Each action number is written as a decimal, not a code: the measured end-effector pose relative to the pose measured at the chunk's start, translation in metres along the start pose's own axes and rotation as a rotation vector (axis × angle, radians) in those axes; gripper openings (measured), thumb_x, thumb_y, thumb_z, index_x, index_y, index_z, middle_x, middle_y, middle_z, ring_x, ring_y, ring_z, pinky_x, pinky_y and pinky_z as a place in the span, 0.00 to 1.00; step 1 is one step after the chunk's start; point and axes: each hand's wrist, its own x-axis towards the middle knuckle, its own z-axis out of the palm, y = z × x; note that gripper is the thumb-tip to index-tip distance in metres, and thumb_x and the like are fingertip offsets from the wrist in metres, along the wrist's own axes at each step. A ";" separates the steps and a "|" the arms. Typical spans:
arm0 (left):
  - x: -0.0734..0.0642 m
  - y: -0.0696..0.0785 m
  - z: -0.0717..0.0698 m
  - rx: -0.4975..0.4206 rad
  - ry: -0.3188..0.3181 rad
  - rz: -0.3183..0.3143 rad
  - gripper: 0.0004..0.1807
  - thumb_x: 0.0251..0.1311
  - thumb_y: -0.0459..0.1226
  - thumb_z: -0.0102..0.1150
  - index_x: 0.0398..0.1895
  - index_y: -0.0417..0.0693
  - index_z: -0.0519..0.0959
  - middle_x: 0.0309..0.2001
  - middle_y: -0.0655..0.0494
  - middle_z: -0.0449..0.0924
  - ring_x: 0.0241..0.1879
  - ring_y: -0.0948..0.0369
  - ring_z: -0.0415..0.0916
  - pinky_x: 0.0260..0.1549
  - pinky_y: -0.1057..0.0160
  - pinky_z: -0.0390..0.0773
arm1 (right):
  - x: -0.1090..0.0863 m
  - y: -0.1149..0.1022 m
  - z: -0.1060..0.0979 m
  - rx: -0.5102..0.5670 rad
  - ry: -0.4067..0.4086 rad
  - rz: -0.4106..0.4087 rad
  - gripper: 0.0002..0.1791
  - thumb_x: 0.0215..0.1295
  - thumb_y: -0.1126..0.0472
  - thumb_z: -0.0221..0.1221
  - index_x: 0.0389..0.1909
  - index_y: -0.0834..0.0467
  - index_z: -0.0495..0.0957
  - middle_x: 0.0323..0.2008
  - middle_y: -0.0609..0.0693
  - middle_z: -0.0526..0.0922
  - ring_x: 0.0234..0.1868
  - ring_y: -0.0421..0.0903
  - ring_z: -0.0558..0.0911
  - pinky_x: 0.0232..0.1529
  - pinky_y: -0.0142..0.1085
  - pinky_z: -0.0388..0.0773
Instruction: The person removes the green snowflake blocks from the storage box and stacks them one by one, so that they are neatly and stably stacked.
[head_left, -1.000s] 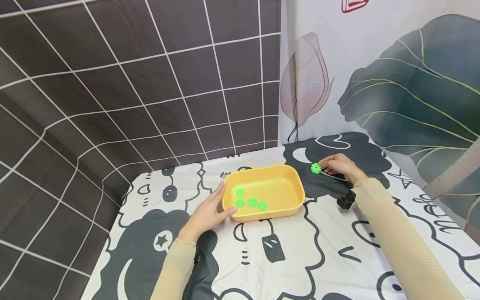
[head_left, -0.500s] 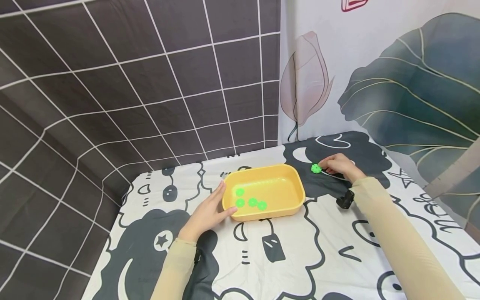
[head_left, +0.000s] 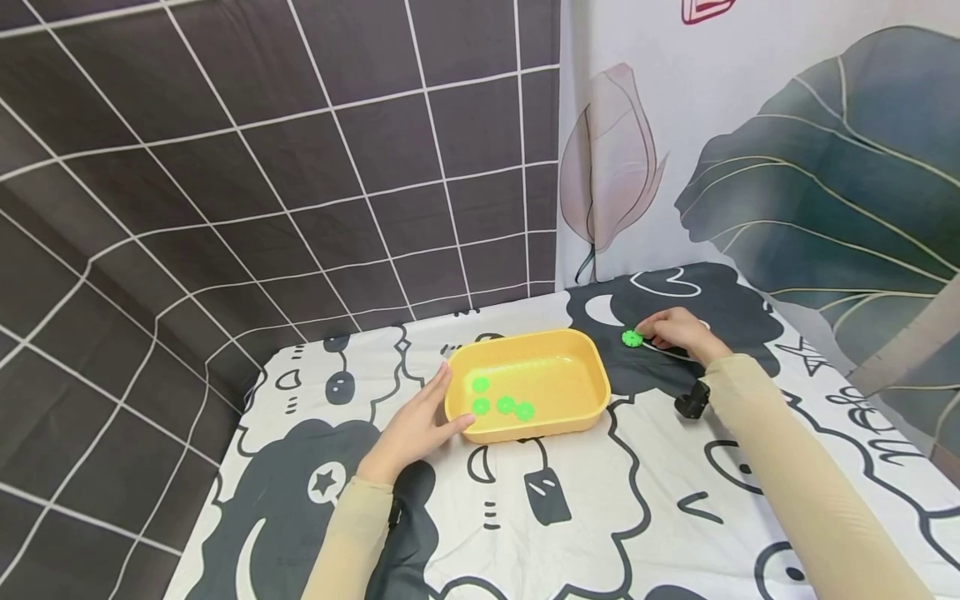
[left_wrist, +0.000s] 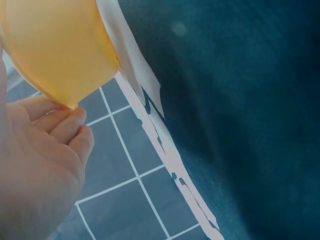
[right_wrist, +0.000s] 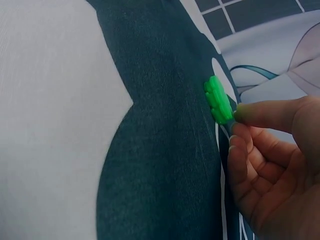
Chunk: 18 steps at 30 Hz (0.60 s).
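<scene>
Well, the right hand [head_left: 678,330] pinches a green disc [head_left: 632,338], left hand [head_left: 412,429] gripping the yellow tray [head_left: 558,383]

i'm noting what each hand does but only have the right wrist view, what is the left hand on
Observer: The left hand holds the left end of a yellow tub.
Operator: ok, is anything in the tub
Observer: Yes, four green discs lie in it, grouped toward its left side.
Operator: and the loose disc i can see, is that one over the tub
Observer: No, the right hand pinches that loose disc outside the tub, off its right end.
</scene>
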 end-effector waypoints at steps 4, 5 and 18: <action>0.000 0.000 0.000 -0.003 0.005 0.007 0.53 0.62 0.69 0.53 0.80 0.47 0.51 0.80 0.51 0.46 0.77 0.49 0.51 0.73 0.50 0.56 | -0.002 0.000 -0.001 -0.022 -0.012 -0.014 0.23 0.73 0.58 0.56 0.57 0.73 0.76 0.49 0.63 0.81 0.41 0.49 0.79 0.38 0.31 0.80; 0.000 0.000 0.000 -0.003 0.004 0.007 0.53 0.62 0.69 0.53 0.80 0.47 0.51 0.80 0.52 0.46 0.77 0.49 0.51 0.73 0.50 0.56 | -0.003 0.000 -0.001 -0.029 -0.020 -0.023 0.24 0.72 0.57 0.57 0.58 0.73 0.76 0.50 0.64 0.81 0.41 0.49 0.79 0.39 0.32 0.81; -0.001 0.002 -0.001 -0.002 -0.002 -0.009 0.53 0.62 0.70 0.53 0.80 0.48 0.51 0.81 0.54 0.46 0.77 0.53 0.50 0.73 0.51 0.56 | -0.014 -0.019 0.009 -0.324 -0.030 -0.138 0.32 0.62 0.54 0.66 0.58 0.75 0.74 0.49 0.67 0.80 0.44 0.57 0.77 0.45 0.47 0.77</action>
